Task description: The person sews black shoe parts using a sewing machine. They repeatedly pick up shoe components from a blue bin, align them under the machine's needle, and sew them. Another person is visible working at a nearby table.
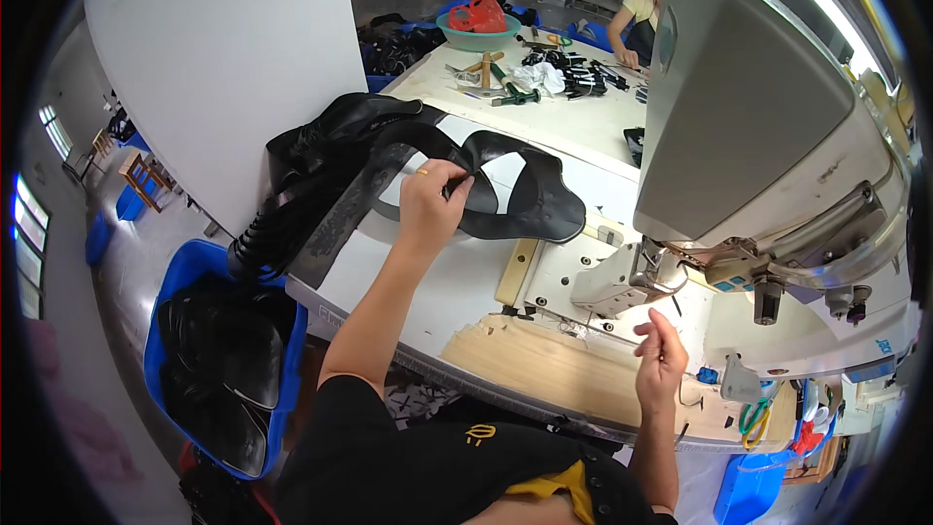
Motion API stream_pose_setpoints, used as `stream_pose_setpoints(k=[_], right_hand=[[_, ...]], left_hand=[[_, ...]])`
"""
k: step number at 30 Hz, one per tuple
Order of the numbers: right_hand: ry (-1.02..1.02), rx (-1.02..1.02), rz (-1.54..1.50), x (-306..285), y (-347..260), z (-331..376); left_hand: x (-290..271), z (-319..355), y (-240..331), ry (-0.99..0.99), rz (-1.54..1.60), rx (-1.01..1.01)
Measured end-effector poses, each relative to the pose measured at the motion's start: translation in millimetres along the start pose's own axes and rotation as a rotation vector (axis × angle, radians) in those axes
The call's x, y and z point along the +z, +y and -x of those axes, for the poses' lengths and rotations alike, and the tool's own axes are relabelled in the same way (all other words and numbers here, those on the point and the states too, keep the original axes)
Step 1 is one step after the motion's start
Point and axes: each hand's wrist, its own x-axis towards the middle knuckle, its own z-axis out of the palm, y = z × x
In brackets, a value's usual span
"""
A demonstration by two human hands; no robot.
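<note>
My left hand is closed in a pinch on a black leather-like piece with strap-like loops and large openings. The piece lies across the white machine table, its broad rounded end toward the sewing machine. My right hand is apart from the piece, over the near side of the table just below the machine's clamp. Nothing shows in it; the index finger reaches upward and the others curl loosely. To the left of my left hand, a heap of similar black pieces hangs over the table's edge.
A blue bin of black pieces stands on the floor at left. Behind is a worktable with tools and a green basin; a person works there. Green- and yellow-handled scissors lie at the right edge. A white panel stands upright at left.
</note>
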Motion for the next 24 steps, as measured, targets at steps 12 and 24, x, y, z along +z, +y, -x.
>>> stream_pose_setpoints(k=[12,24], right_hand=[[-0.302,0.102,-0.313,200,-43,-105],[-0.532,0.156,-0.258,174,-43,-60]], left_hand=[[7,29,-8,0.124,-0.012,0.052],[-19,28,-90,0.322,-0.445,-0.321]])
